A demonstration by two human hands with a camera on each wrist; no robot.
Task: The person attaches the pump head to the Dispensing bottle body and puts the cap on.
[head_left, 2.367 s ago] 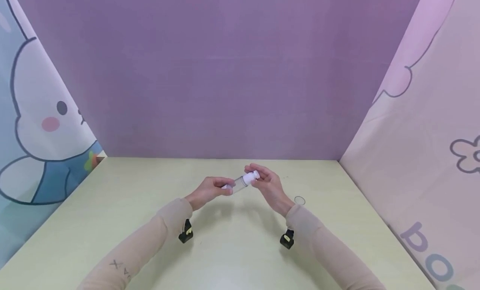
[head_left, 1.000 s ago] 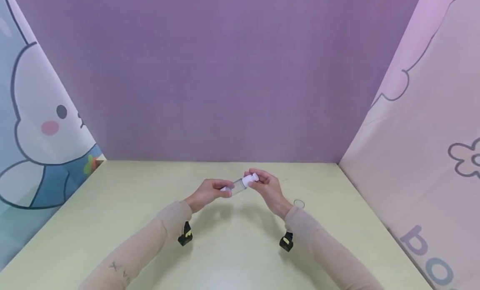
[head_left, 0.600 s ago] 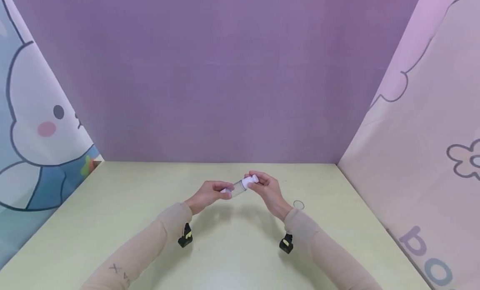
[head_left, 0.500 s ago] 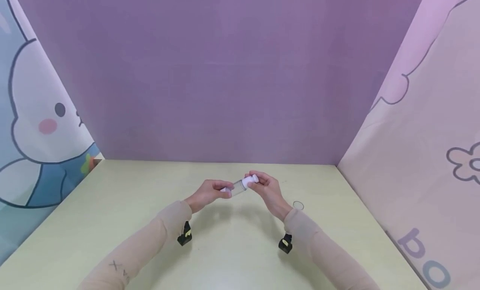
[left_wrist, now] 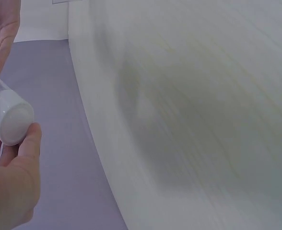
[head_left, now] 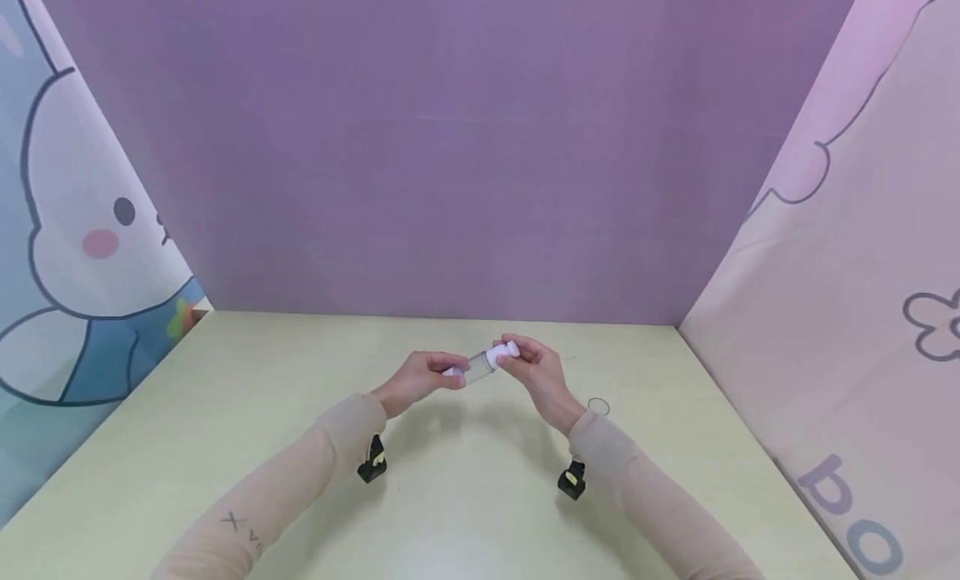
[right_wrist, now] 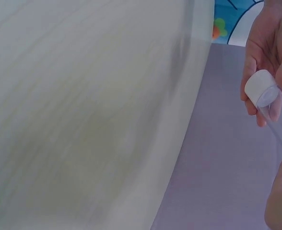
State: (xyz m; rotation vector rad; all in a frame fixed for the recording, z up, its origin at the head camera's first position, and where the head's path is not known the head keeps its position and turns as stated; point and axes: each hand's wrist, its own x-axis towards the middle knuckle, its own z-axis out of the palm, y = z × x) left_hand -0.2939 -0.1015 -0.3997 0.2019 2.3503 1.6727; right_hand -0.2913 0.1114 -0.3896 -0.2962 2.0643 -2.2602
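Observation:
Above the table, both hands hold a small clear bottle [head_left: 477,368] with a white base and a white top, tilted up to the right. My left hand [head_left: 414,383] pinches its white base [left_wrist: 17,123] between thumb and fingers. At the other end, my right hand [head_left: 546,383] grips the white top [head_left: 498,354] with thumb and fingertips. The right wrist view shows the transparent tube [right_wrist: 277,120] between the hands, with nothing visible inside but the white base's inner end. That view cuts off the top end at its edge.
A pale yellow table [head_left: 465,513] spreads under the forearms, backed by a purple panel [head_left: 450,163]. Near the right wrist lies a thin dark ring [head_left: 608,407]. Printed cloth walls [head_left: 847,272] flank both sides. Small black cameras [head_left: 372,461] hang below the wrists.
The right thumb and fingers have shifted a little along the bottle's white top. Both hands and the bottle otherwise stay nearly in place; the head view sways slightly.

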